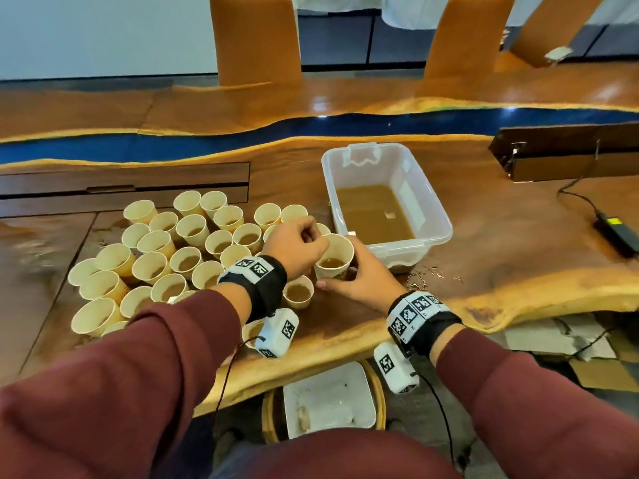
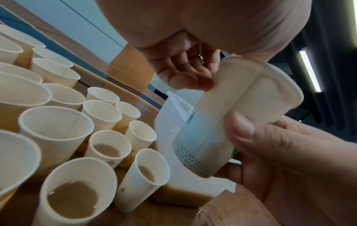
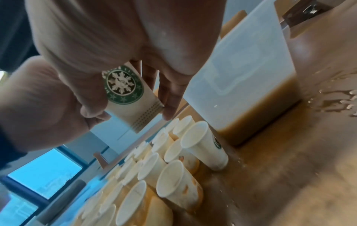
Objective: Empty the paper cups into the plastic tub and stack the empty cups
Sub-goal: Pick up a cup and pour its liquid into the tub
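A paper cup with a green logo holds a little brown liquid and hangs just above the table, left of the plastic tub. My left hand pinches the cup near its rim with curled fingers. My right hand grips the cup's lower body, thumb on its side. The tub holds brown liquid across its bottom. Several more paper cups with brown liquid stand crowded to the left.
Spilled drops lie on the wooden table in front of the tub. A black power adapter and its cable lie at the right. A dark wooden block sits behind it. A white bin stands under the table edge.
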`<act>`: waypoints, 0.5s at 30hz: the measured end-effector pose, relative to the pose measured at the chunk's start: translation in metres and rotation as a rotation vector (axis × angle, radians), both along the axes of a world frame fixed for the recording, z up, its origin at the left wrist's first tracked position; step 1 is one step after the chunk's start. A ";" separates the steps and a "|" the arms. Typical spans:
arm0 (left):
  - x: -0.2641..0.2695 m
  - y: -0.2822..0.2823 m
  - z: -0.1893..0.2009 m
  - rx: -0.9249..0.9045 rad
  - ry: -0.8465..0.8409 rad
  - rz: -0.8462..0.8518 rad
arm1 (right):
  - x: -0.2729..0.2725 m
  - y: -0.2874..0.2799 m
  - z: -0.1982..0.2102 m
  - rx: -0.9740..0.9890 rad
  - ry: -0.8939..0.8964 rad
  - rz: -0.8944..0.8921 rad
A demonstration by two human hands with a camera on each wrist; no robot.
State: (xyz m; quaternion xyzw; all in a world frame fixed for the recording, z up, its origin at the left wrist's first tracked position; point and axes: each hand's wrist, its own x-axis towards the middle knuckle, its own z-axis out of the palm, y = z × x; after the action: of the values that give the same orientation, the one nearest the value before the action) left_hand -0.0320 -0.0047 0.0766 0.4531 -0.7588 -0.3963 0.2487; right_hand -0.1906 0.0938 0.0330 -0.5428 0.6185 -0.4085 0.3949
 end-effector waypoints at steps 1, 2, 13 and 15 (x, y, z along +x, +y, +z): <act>-0.004 -0.003 0.004 -0.014 0.019 -0.003 | -0.001 -0.002 0.005 -0.029 0.005 -0.021; -0.007 -0.005 0.009 -0.029 0.043 -0.008 | -0.003 -0.003 0.010 -0.055 0.020 -0.039; -0.051 -0.018 0.008 -0.024 -0.070 0.040 | -0.059 -0.017 0.066 -0.140 0.056 -0.258; -0.062 -0.021 -0.003 -0.029 -0.240 -0.036 | -0.076 -0.018 0.074 -0.142 0.117 -0.301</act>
State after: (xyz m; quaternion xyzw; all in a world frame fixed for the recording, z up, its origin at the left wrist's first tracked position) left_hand -0.0942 -0.0260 0.0739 0.4798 -0.7969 -0.3325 0.1557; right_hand -0.2666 0.0754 0.1075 -0.4933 0.6843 -0.4734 0.2534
